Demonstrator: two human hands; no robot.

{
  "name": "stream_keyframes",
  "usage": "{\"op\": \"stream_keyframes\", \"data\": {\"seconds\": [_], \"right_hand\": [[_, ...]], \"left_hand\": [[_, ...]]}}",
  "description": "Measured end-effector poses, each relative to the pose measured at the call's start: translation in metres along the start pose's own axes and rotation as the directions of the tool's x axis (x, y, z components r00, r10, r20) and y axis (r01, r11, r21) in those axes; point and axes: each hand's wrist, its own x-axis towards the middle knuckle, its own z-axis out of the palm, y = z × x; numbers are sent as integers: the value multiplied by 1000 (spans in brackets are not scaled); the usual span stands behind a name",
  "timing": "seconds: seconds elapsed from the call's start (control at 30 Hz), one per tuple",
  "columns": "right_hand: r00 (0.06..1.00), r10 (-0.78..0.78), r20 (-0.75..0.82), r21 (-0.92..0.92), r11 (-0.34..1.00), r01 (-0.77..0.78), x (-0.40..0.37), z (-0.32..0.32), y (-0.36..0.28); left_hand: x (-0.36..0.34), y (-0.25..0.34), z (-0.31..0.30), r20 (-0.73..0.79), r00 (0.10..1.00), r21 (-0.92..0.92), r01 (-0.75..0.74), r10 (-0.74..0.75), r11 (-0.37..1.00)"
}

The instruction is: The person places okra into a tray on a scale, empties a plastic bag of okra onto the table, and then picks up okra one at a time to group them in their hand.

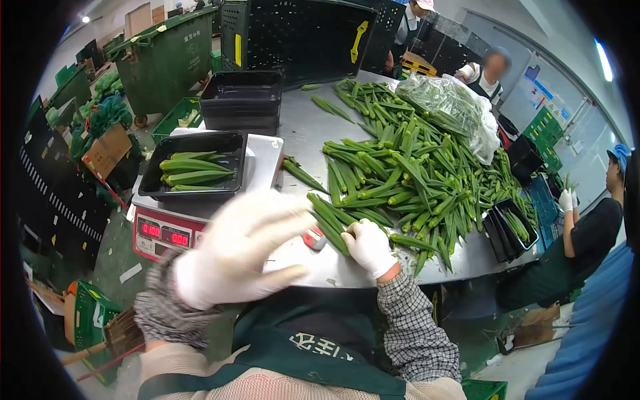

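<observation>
My left hand, in a white glove and slightly blurred, is raised in front of the scale with its fingers apart and nothing in it. My right hand, also gloved, rests at the near edge of the okra pile with fingers curled on okra pods; its grip is partly hidden. A black tray holding several okra pods sits on the red and silver scale, whose display shows 0.100 and 0.00. Between my hands a small red and grey object lies on the steel table.
Stacked black trays stand behind the scale. A clear plastic bag lies on the far okra. Black trays with okra sit at the right edge. Co-workers stand at the right and far side. A black crate stands behind.
</observation>
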Motion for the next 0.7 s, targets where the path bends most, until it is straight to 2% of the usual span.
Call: {"op": "stream_keyframes", "data": {"seconds": [0.07, 0.13, 0.17, 0.2, 0.27, 0.33, 0.37, 0.4, 0.43, 0.47, 0.53, 0.57, 0.6, 0.67, 0.7], "right_hand": [[998, 55, 19, 38, 998, -55, 1, -2, 2], [989, 149, 7, 116, 982, -149, 6, -10, 4], [974, 228, 5, 207, 952, -224, 6, -19, 7], [967, 248, -52, 344, 914, -216, 4, -24, 14], [941, 238, -242, 540, 838, -73, -3, -47, 17], [903, 393, -173, 747, 650, -139, -12, -68, 14], [905, 385, -179, 727, 672, -142, -19, -79, 12], [924, 356, -140, 769, 627, -125, -26, -88, 2], [940, 325, -103, 808, 578, -112, -31, -96, -11], [954, 292, -68, 844, 526, -101, -36, -102, -20], [981, 150, -125, 766, 643, -1, -40, -102, -25], [979, 170, -111, 834, 551, -1, -39, -104, -31], [978, 187, -96, 893, 450, 2, -37, -104, -36], [984, 163, -73, 693, 718, -68, -34, -87, -18], [988, 147, -51, 562, 822, -94, -33, -72, -8]], "left_hand": [[-10, -1, 43, -15, 999, -110, 30, -32, 993], [-18, -3, 76, -43, 997, -129, 65, -71, 990], [-24, -3, 90, -80, 992, -176, 79, -94, 981], [-30, -4, 101, -82, 988, -186, 117, -134, 976], [-38, -6, 118, -78, 974, -209, 195, -215, 958], [-37, -6, 128, -118, 955, -209, 244, -272, 947], [-36, -5, 133, -140, 939, -234, 278, -315, 932], [-34, -3, 138, -158, 920, -262, 310, -357, 914], [-28, -1, 141, -188, 922, -197, 302, -338, 933], [-28, -1, 146, -150, 921, -223, 323, -359, 920], [-33, -7, 166, -66, 915, -270, 368, -398, 890], [-34, -9, 175, -100, 884, -448, 370, -457, 814], [-37, -9, 177, -37, 797, -646, 441, -603, 623], [-43, -7, 170, 188, 579, -884, 452, -794, 120], [-52, -11, 175, 244, 568, -946, 316, -786, -66]]}}
